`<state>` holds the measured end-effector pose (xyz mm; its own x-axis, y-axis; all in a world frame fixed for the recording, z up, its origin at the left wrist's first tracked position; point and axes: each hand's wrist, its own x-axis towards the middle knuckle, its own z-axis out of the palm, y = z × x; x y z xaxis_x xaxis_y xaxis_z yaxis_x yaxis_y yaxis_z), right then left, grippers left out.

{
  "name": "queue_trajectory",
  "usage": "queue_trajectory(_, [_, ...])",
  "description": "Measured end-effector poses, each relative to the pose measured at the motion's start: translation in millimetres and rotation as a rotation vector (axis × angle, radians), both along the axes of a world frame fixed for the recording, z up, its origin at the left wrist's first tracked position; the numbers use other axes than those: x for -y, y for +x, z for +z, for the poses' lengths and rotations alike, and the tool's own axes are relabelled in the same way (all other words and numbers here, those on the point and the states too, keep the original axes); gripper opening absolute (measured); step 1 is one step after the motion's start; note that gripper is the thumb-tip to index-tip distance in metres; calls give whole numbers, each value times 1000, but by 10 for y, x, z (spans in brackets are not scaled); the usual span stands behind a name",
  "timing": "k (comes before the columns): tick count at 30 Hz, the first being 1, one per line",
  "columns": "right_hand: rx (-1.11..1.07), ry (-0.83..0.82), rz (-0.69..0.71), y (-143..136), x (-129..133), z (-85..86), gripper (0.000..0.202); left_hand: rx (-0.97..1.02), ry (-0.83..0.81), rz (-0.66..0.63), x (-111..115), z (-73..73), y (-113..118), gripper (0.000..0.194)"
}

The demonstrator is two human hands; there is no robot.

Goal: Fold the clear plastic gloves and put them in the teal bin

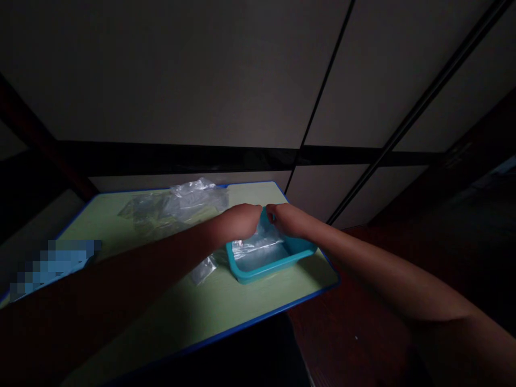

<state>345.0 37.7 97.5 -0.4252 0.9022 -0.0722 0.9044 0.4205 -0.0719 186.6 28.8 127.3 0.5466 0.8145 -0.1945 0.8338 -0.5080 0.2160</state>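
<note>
Clear plastic bags (189,203) are lying far left on the table (226,306). The left hand (244,221) and right hand (284,219) are curling narrowly over the turquoise basin (266,270); I cannot tell their grip. The basin is sitting close to the right edge, farther from the near one.

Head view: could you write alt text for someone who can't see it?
A person's left hand and right hand are close together over a turquoise basin with clear plastic inside. The basin sits on a blue-edged, pale green table; more crumpled plastic lies left of it.
</note>
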Motion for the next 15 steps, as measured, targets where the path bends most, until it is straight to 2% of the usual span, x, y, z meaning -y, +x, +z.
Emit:
queue_trajectory(1, [10, 5, -1, -15, -12, -8, 21, -39, 102, 8, 59, 4, 2, 34])
queue_trajectory(4, [27, 41, -7, -54, -25, -37, 24, -108, 270, 63, 231, -9, -8, 34])
queue_trajectory(6, [49, 63, -16, -74, -19, -61, 26, -119, 377, 22, 318, -28, -40, 30])
queue_trajectory(8, [80, 73, -33, -86, -9, -80, 28, -82, 452, -76, 377, -49, -93, 24])
queue_trajectory(11, [111, 68, -39, -96, 2, -96, 28, -2, 466, -193, 409, -89, -190, 21])
queue_trajectory(15, [144, 49, -54, -101, -4, -123, 24, -30, 414, -159, 389, -132, -268, 20])
